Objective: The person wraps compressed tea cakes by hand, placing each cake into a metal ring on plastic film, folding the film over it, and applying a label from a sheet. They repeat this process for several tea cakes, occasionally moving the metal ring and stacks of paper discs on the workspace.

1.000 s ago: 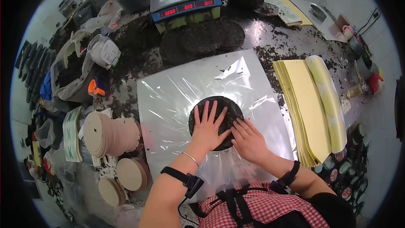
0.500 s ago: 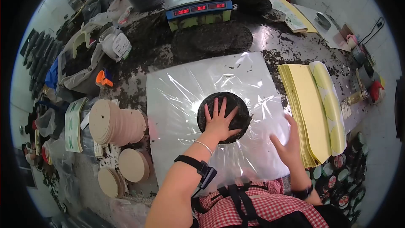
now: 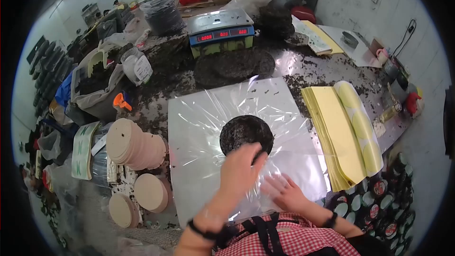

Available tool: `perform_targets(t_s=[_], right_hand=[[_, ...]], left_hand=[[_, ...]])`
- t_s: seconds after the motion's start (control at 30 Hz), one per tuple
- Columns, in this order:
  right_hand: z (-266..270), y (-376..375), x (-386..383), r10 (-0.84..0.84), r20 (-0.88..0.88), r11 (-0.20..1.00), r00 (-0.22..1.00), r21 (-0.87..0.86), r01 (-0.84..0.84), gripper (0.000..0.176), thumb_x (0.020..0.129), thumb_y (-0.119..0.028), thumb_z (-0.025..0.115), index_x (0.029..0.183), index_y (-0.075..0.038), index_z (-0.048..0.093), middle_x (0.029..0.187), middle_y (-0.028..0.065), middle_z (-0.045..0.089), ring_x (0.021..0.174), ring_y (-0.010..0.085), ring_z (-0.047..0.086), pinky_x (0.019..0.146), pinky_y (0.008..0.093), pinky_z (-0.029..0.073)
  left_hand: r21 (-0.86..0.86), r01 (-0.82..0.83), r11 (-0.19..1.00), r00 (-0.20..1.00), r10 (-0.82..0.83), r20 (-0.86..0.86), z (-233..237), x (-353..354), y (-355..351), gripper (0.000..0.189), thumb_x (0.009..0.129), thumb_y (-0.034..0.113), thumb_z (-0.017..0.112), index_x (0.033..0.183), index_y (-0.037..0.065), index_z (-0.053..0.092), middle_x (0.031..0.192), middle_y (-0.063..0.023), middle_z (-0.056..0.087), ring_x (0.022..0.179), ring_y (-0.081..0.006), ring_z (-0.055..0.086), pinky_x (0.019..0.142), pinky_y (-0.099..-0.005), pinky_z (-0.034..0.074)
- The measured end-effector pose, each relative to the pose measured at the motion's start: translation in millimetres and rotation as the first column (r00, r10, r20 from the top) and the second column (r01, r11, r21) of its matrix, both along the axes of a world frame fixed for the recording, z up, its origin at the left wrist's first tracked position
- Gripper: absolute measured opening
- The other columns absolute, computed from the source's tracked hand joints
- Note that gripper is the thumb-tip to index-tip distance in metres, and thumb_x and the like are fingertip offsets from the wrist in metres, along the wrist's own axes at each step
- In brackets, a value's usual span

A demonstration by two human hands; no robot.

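Observation:
A dark, round, flat cake of crumbly black material (image 3: 244,130) lies on a stack of clear plastic film (image 3: 194,123). My left hand (image 3: 241,168) is over the near edge of this cake, overlapping it in the view; its fingers bend downward and are partly hidden and blurred. To its right, my right hand (image 3: 286,194) is low over the near part of the film, fingers stretched out and somewhat smeared, with nothing in them.
A digital scale (image 3: 221,28) stands behind a dark oval mound (image 3: 234,66). Yellow sheets (image 3: 334,135) lie right of the film. Round beige discs (image 3: 128,142) are stacked at left, near an orange tool (image 3: 122,101) and a lined bin (image 3: 95,90). Black crumbs litter the table.
My left hand has come off the top of the black cake and back to its near edge, its fingers no longer spread. My right hand has moved left, in towards the cake. The view has tilted up.

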State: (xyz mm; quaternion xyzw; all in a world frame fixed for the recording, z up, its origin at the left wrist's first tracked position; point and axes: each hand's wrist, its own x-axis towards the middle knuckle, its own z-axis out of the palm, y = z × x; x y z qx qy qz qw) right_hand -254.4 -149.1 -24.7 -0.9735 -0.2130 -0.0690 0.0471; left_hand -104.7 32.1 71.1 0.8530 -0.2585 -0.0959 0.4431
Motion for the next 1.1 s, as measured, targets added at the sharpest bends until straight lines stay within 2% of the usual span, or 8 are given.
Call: perform_targets(t_s=[0.07, 0.1, 0.3, 0.5, 0.57, 0.73, 0.9, 1.1], right_hand=[[-23, 12, 31, -0.11, 0.098, 0.993, 0.989, 0.053, 0.106, 0.07, 0.09, -0.034, 0.067, 0.155, -0.025, 0.04, 0.15, 0.0055, 0.047, 0.142, 0.0252, 0.041, 0.12, 0.0461, 0.026], [-20, 17, 48, -0.107, 0.098, 0.993, 0.989, 0.063, 0.101, 0.07, 0.09, -0.034, 0.067, 0.155, -0.025, 0.04, 0.15, 0.0055, 0.047, 0.142, 0.0252, 0.041, 0.12, 0.0461, 0.026], [-17, 31, 109, -0.119, 0.12, 0.983, 0.986, 0.155, 0.1, 0.072, 0.084, -0.042, 0.072, 0.147, -0.016, 0.049, 0.131, 0.0118, 0.059, 0.135, 0.0295, 0.048, 0.118, 0.0449, 0.03], [16, 25, 127, -0.145, -0.307, 0.969, 0.94, 0.147, 0.197, 0.041, 0.081, -0.033, 0.078, 0.111, -0.006, 0.07, 0.102, 0.0115, 0.067, 0.115, 0.031, 0.06, 0.113, 0.0444, 0.036], [-4, 2, 107, 0.057, -0.034, 0.677, 0.998, 0.735, -0.014, 0.043, 0.078, -0.029, 0.082, 0.107, 0.0, 0.069, 0.098, 0.0115, 0.067, 0.111, 0.0311, 0.06, 0.111, 0.0448, 0.037], [-55, -12, 135, -0.734, -0.276, 0.083, 0.621, 0.871, 0.484, 0.059, 0.077, -0.03, 0.084, 0.128, -0.007, 0.064, 0.109, 0.02, 0.066, 0.106, 0.0386, 0.062, 0.093, 0.0452, 0.05], [-57, -16, 173, -0.526, -0.496, 0.339, 0.691, 0.623, 0.705, 0.058, 0.078, -0.014, 0.071, 0.134, -0.004, 0.059, 0.118, 0.0244, 0.065, 0.112, 0.039, 0.061, 0.098, 0.0427, 0.049], [13, -2, 175, -0.467, -0.092, 0.382, 0.88, 0.876, 0.294, 0.053, 0.078, 0.0, 0.068, 0.13, -0.007, 0.064, 0.14, 0.0169, 0.059, 0.124, 0.035, 0.059, 0.103, 0.0407, 0.047]], left_hand=[[-0.3, 0.419, 0.857, 0.895, -0.445, -0.021, 32, -78, 42, 0.037, 0.086, 0.023, 0.072, 0.119, 0.006, 0.069, 0.115, -0.0117, 0.07, 0.114, -0.0328, 0.064, 0.102, -0.0426, 0.047], [-0.642, 0.608, 0.468, 0.509, -0.85, -0.138, 31, -90, 54, 0.038, 0.088, 0.022, 0.071, 0.121, 0.005, 0.068, 0.123, -0.017, 0.066, 0.122, -0.0305, 0.06, 0.109, -0.0455, 0.041], [-0.112, -0.161, 0.981, 0.986, 0.163, 0.015, -126, -127, 63, 0.069, 0.093, 0.021, 0.065, 0.151, -0.004, 0.037, 0.152, -0.0262, 0.043, 0.14, -0.0429, 0.041, 0.117, -0.05, 0.029], [0.151, -0.119, 0.981, 0.955, 0.071, 0.286, -92, 40, -3, 0.056, 0.095, 0.035, 0.064, 0.132, -0.004, 0.048, 0.131, -0.0277, 0.055, 0.125, -0.0428, 0.054, 0.097, -0.0483, 0.049], [0.36, -0.047, 0.932, 0.997, 0.024, 0.067, -89, 58, -16, 0.047, 0.093, 0.034, 0.066, 0.121, -0.002, 0.055, 0.118, -0.0235, 0.064, 0.113, -0.0395, 0.062, 0.086, -0.0474, 0.055], [0.264, -0.18, 0.948, 0.835, 0.005, 0.55, -106, 67, -29, 0.02, 0.093, 0.022, 0.064, 0.101, 0.005, 0.057, 0.096, -0.0147, 0.066, 0.091, -0.035, 0.065, 0.072, -0.0469, 0.054], [0.198, -0.109, 0.974, 0.982, 0.075, 0.171, -116, 85, -18, 0.03, 0.089, 0.026, 0.07, 0.096, 0.0, 0.059, 0.078, -0.0122, 0.066, 0.079, -0.0383, 0.067, 0.071, -0.0481, 0.054], [0.672, -0.163, 0.722, 0.987, 0.124, 0.106, -118, 98, -55, 0.052, 0.097, 0.051, 0.053, 0.077, 0.008, 0.073, 0.067, -0.0119, 0.069, 0.066, -0.0348, 0.07, 0.06, -0.0471, 0.055]])
